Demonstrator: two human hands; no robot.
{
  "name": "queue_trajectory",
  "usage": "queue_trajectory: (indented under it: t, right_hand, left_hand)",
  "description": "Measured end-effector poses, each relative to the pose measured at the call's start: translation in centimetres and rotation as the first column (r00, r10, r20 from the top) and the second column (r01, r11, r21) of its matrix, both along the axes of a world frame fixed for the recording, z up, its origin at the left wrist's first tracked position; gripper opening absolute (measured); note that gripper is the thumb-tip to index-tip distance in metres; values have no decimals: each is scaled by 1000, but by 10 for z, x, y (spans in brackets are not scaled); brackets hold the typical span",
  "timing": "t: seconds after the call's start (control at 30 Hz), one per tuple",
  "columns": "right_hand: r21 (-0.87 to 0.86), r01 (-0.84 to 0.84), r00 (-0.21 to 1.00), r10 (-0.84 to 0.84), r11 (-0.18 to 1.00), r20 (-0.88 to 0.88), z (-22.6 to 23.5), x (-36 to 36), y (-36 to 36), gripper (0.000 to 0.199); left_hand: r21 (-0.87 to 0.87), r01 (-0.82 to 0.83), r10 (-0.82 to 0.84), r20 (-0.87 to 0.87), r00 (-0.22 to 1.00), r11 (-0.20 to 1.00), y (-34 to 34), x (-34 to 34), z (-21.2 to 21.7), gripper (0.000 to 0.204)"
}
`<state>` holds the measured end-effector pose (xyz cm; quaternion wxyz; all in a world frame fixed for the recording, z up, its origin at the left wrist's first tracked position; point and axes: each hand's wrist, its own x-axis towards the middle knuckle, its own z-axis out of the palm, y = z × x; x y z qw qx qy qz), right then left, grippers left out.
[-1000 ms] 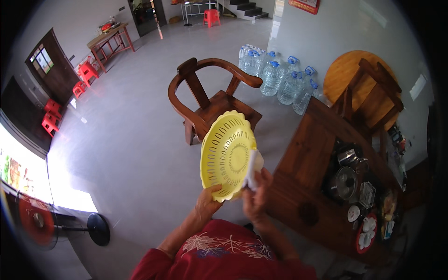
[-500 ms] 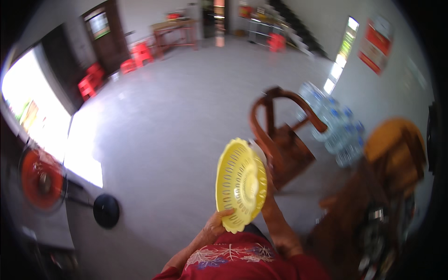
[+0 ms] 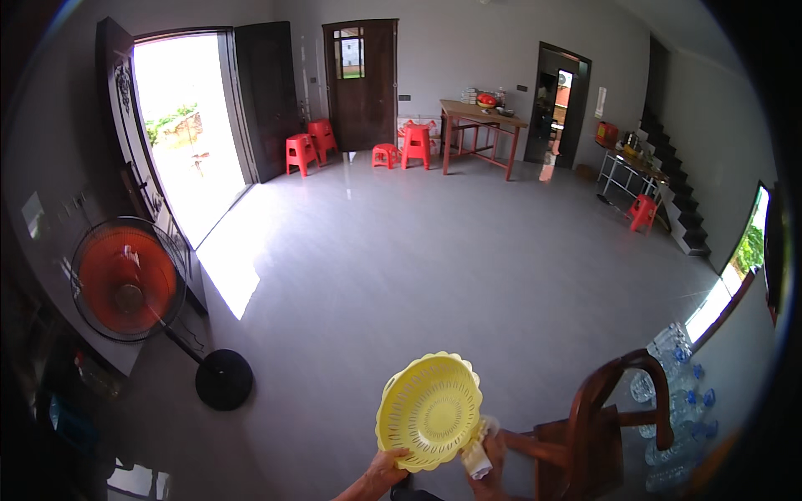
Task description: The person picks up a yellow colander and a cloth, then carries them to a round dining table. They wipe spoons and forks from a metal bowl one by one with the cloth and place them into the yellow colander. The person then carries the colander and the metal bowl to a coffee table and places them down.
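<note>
A yellow plastic colander (image 3: 430, 411) with a scalloped rim and slotted sides is held up low in the middle, its hollow facing me. My left hand (image 3: 386, 469) grips its lower left rim, thumb over the edge. Close by the right rim, my right hand (image 3: 494, 466) is closed around a crumpled white and cream piece (image 3: 476, 457) that looks like cloth or paper; motion blur hides its exact kind. Whether that piece touches the colander I cannot tell.
A wooden armchair (image 3: 576, 442) stands close on my right, with large clear water bottles (image 3: 681, 401) beyond it. A standing fan (image 3: 129, 284) is at left. Red stools (image 3: 415, 146) and a wooden table (image 3: 484, 117) line the far wall. Grey floor (image 3: 393, 267) stretches between.
The view has swung left and up, showing the open doorway and far wall. The colander now shows its hollow more squarely; my right hand with the white piece has come out beside it.
</note>
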<state>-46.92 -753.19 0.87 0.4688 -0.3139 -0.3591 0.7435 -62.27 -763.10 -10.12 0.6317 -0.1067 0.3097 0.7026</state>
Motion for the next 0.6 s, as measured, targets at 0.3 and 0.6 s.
queue_trajectory:
  t: [0.3,0.6]
  right_hand:
    - [692,-243,911,-85,679,403,32,-147,172,28]
    - [56,-408,878,375,911,298,-7,-207,259,22]
  left_hand:
    - [66,-149,147,-755,639,987,80,-96,7,45]
    - [135,-371,338,-755,562,919,277,-188,-13,24]
